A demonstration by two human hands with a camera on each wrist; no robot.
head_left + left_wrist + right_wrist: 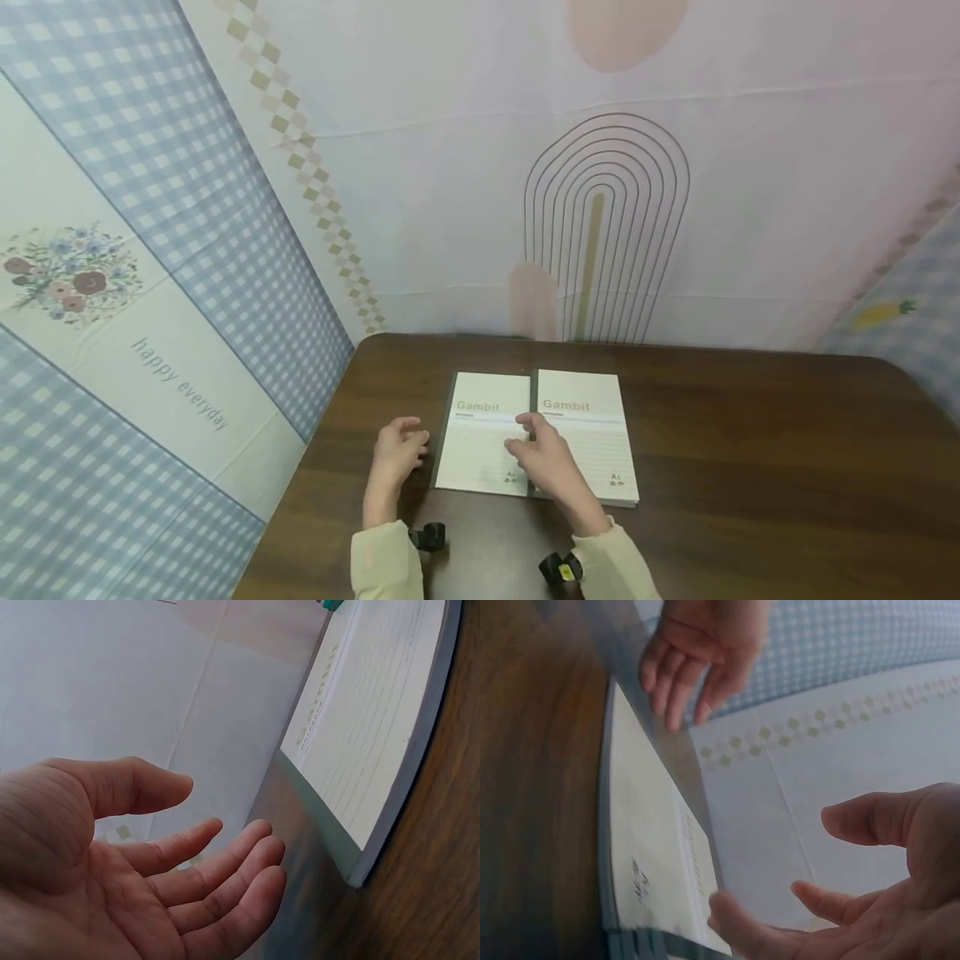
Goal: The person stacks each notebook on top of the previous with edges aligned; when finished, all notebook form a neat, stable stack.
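Two cream Gambit notebooks with dark spines lie side by side: the left notebook (pixel 477 446) and the right notebook (pixel 596 446). Several spine edges (pixel 637 943) stacked together show at the bottom of the right wrist view. Just left of the left notebook's spine is my left hand (pixel 399 457), palm facing inward, fingers loosely bent around nothing. My right hand (pixel 551 462) hovers over where the notebooks meet, thumb and fingers spread apart with nothing held. In the left wrist view, a gap separates the left fingertips (pixel 268 889) from the notebook spine.
The notebooks are on a dark brown wooden table (pixel 750 450). A pale patterned cloth (pixel 435 208) hangs behind its far edge, and a blue checked cloth (pixel 180 150) hangs on the left. Black wrist cameras (pixel 431 537) sit at both cuffs.
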